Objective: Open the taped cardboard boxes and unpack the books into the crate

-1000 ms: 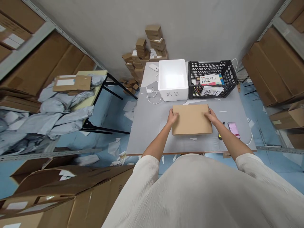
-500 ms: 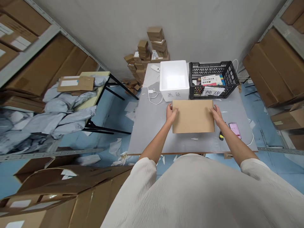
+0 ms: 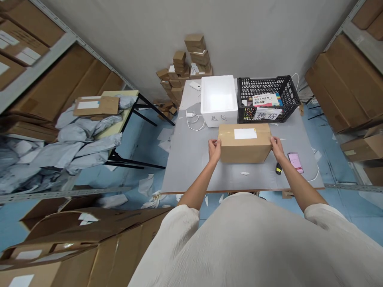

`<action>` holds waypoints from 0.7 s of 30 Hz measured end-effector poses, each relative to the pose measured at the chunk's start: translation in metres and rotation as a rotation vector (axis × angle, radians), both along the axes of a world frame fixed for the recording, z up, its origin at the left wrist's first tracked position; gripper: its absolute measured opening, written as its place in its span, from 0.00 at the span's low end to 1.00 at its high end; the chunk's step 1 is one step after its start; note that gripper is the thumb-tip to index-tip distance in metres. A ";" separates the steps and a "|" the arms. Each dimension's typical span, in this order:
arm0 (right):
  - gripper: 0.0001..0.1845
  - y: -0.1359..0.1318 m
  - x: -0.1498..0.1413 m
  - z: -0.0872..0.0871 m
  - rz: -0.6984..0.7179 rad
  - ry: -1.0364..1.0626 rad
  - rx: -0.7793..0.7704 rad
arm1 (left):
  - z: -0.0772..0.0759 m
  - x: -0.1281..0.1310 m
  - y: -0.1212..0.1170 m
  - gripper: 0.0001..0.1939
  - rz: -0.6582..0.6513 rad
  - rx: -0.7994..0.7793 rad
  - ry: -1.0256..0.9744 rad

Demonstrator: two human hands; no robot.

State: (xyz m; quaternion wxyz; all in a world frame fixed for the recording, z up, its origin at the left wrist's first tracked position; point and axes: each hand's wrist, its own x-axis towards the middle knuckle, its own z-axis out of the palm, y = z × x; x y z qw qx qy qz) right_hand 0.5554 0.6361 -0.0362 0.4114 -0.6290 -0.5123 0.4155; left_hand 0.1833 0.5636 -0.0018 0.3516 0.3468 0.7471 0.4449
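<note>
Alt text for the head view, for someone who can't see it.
Left hand and right hand grip opposite ends of a cardboard box with a white label, at a grey table. Behind the box stand a white bin and a black crate of books; a phone lies at right.

The cardboard box (image 3: 245, 153) is plain tan with a white label (image 3: 245, 133), the counter (image 3: 191, 159) grey with a brown edge, the foam bin (image 3: 219, 95) white with dark characters, the lattice-patterned crate (image 3: 268, 95) black, and the phone (image 3: 295, 162) screen pink above a blue floor (image 3: 131, 135).
</note>
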 end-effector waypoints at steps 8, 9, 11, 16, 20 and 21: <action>0.46 -0.037 0.007 0.009 0.064 -0.029 -0.029 | -0.011 0.001 -0.029 0.10 -0.044 -0.013 0.030; 0.47 -0.038 0.006 0.011 0.068 -0.030 -0.027 | -0.011 0.001 -0.029 0.11 -0.045 -0.014 0.035; 0.48 -0.038 0.004 0.014 0.063 -0.033 -0.032 | -0.008 0.005 -0.028 0.13 -0.024 -0.008 0.091; 0.50 -0.036 0.004 0.016 0.068 -0.023 -0.039 | 0.011 0.038 -0.026 0.20 -0.072 0.153 0.470; 0.51 -0.036 0.006 0.016 0.076 0.055 -0.086 | 0.030 0.089 -0.022 0.19 -0.564 0.349 0.543; 0.51 -0.036 0.006 0.016 0.082 0.094 -0.115 | 0.033 0.103 -0.020 0.19 -0.657 0.372 0.553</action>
